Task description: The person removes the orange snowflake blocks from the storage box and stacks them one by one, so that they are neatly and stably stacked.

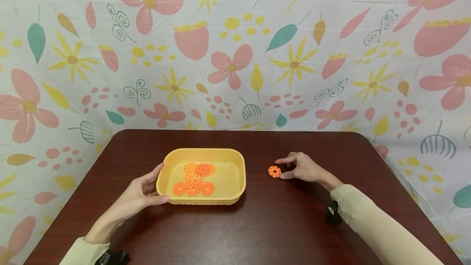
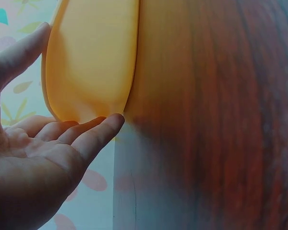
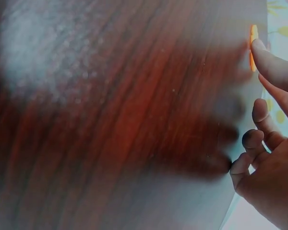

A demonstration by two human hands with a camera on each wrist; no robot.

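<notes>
The left hand (image 1: 141, 193) lies open against the left end of the yellow tray (image 1: 235, 162), thumb at the rim and fingers along the wall. Orange discs (image 1: 194, 179) lie clustered inside the tray. On the dark tabletop (image 1: 257, 232) to the right, a lone disc (image 1: 274, 171) lies flat, with the right hand (image 1: 303, 167) just beside it, fingers loosely curved, fingertips at its edge.

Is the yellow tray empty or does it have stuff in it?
Not empty. The yellow tray holds several orange gear discs; one more orange disc lies outside on the table.
</notes>
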